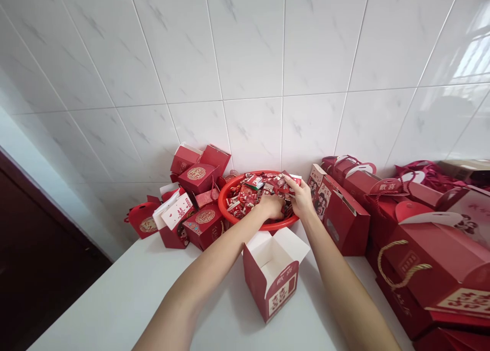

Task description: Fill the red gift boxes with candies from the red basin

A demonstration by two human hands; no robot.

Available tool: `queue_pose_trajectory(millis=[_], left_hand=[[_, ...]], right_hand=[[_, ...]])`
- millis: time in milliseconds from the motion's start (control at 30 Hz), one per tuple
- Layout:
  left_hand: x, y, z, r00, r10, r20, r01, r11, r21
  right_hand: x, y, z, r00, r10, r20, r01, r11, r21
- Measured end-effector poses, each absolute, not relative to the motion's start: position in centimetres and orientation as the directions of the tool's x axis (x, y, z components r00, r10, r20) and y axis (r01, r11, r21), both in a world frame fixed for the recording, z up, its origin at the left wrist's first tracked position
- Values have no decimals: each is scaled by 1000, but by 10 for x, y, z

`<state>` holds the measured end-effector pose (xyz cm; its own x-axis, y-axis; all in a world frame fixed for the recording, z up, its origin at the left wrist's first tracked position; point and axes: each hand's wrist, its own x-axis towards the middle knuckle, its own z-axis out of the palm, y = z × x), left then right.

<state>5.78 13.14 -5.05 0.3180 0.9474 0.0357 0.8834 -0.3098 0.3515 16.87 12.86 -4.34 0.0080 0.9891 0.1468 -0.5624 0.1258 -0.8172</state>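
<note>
A round red basin [229,216] full of small wrapped packets [248,195] stands against the wall. My left hand [272,206] reaches into the basin, its fingertips hidden among the packets. At the basin's right side, my right hand [299,195] has its thumb and fingers closed on a small red and white packet [294,179]. Between my forearms, in front of the basin, an open red box [255,278] with white inner walls stands upright with its flaps spread. The part of its floor that shows is bare.
Small red boxes [204,222] are piled at the left of the basin. Larger red gift boxes [432,259] with rope handles are stacked on the right. A tiled wall [252,131] rises behind the white table [126,295]. A dark door [38,249] is at the far left.
</note>
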Motion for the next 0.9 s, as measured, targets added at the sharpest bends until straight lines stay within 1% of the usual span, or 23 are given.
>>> queue_pose_trajectory(millis=[167,233,300,333,400,500,600,767,900], left_hand=[[36,118,-42,346,938,24,835,-320,447],[22,110,-41,375,926,33,749,-324,578],[8,105,-43,375,924,75,587,-299,752],[2,103,-45,352,929,110,496,-285,821],[-6,101,-48,272,944,186,355,-278,893],[-10,100,-49,159,952,260,229,-292,929],[-8,97,-47,104,960,259,162,-274,948],[-5,92,-43,0,960,280,174,-276,945],[-6,91,-42,-29,948,316,175,-306,936]], right_hand=[[169,129,-44,2,991,137,-574,113,-811],[169,129,-44,-2,989,150,-573,121,-811],[169,129,-44,-6,987,160,-566,129,-814],[169,130,-45,-9,987,161,-561,128,-818],[168,130,-45,-25,986,165,-548,124,-827],[169,129,-46,-60,980,188,-513,131,-849],[169,127,-46,-94,976,198,-491,127,-862],[169,127,-47,-104,973,206,-459,137,-878],[169,125,-45,-105,975,195,-430,132,-893]])
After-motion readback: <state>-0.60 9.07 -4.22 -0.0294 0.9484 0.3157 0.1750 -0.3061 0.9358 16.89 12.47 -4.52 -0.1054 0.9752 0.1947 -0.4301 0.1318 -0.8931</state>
